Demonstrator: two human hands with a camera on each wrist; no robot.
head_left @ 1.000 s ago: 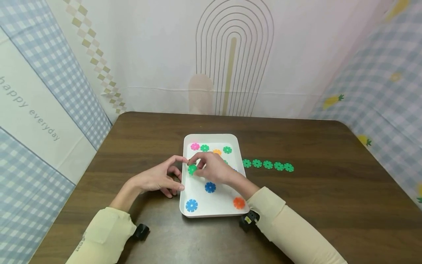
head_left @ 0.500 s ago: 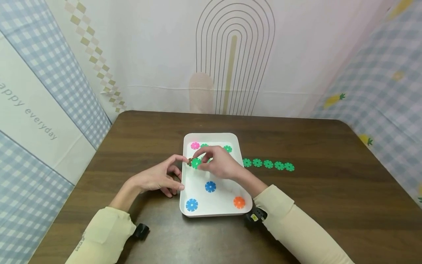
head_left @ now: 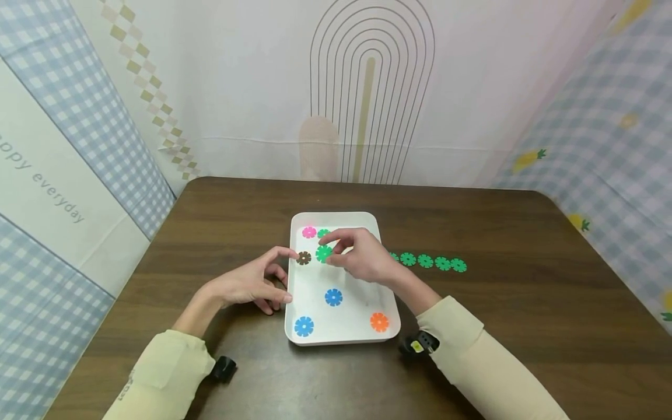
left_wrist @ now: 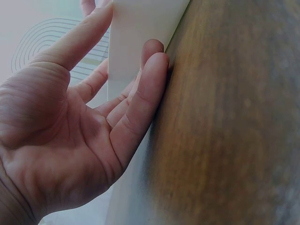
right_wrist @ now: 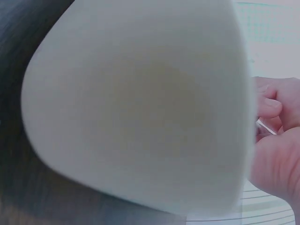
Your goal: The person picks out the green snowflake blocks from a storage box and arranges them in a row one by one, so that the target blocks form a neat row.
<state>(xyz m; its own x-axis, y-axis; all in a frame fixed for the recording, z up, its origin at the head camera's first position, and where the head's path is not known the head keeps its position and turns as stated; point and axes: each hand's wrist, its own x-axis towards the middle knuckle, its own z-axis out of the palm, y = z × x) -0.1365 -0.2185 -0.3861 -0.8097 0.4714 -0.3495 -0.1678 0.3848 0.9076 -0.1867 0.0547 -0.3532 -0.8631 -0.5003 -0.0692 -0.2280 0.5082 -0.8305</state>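
My right hand point(head_left: 364, 255) is over the white tray point(head_left: 362, 303), pinching a green snowflake disc point(head_left: 323, 254) between thumb and index finger. In the right wrist view the hand point(right_wrist: 276, 136) shows at the right edge, and the tray's outer wall point(right_wrist: 140, 112) hides the disc. My left hand point(head_left: 252, 280) rests at the tray's left side, index fingertip and thumb at the rim. From the left wrist, the fingers point(left_wrist: 140, 93) lie loosely against the tray wall. A brown disc point(head_left: 303, 258) lies near the left index fingertip.
Two blue discs point(head_left: 333, 297), an orange disc point(head_left: 379, 322), a pink disc point(head_left: 309, 232) and another green disc point(head_left: 323, 233) are in the tray. Right of it, a row of several green discs point(head_left: 425, 261) lies on the brown table point(head_left: 499, 315). Patterned cloth point(head_left: 252, 87) hangs behind.
My right hand has moved right and away from me with the green disc, uncovering the brown disc. My left hand has stayed at the tray's rim.
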